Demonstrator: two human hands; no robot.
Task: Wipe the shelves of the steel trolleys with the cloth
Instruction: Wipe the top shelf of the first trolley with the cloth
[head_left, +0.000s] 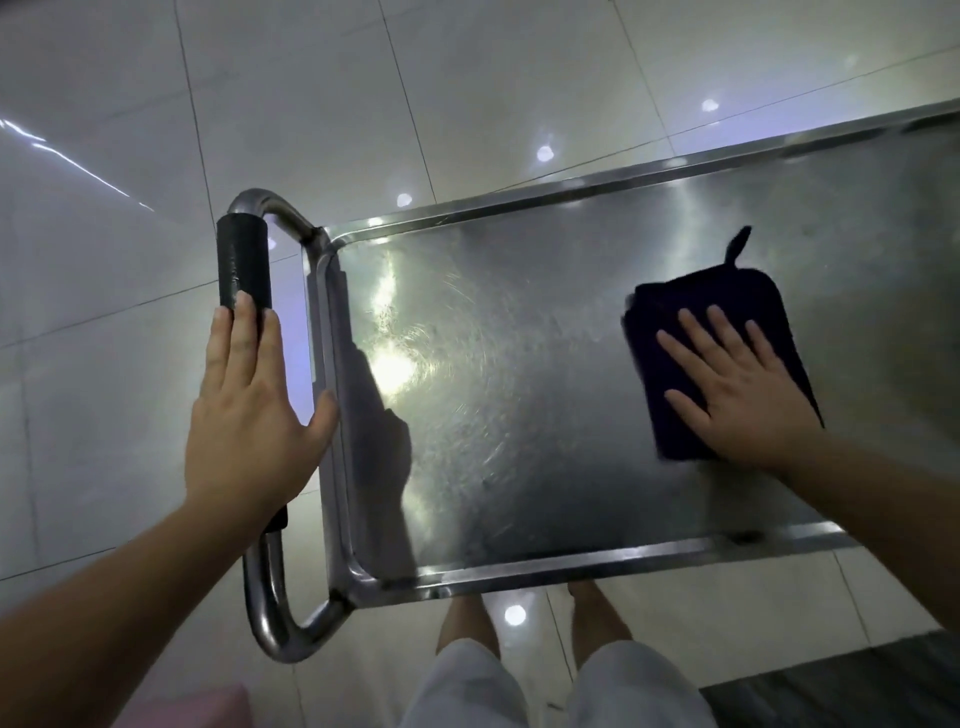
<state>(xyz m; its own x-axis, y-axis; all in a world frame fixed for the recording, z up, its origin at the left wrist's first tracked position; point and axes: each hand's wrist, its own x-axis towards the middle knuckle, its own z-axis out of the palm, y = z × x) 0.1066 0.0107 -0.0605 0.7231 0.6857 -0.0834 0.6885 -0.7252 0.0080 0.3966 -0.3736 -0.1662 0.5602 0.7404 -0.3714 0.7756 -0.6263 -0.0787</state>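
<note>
Lying flat under right hand, dark folded cloth

Left hand flat, fingers straight, right hand flat, fingers spread

One steel trolley is in view, with one shelf showing from above. One push handle curves off its end, wrapped in one black sleeve. One dark cloth lies on the shelf, with one small hanging loop at its far edge. Two hands appear: one left hand and one right hand. Two bare feet show below the trolley's near rim.
</note>
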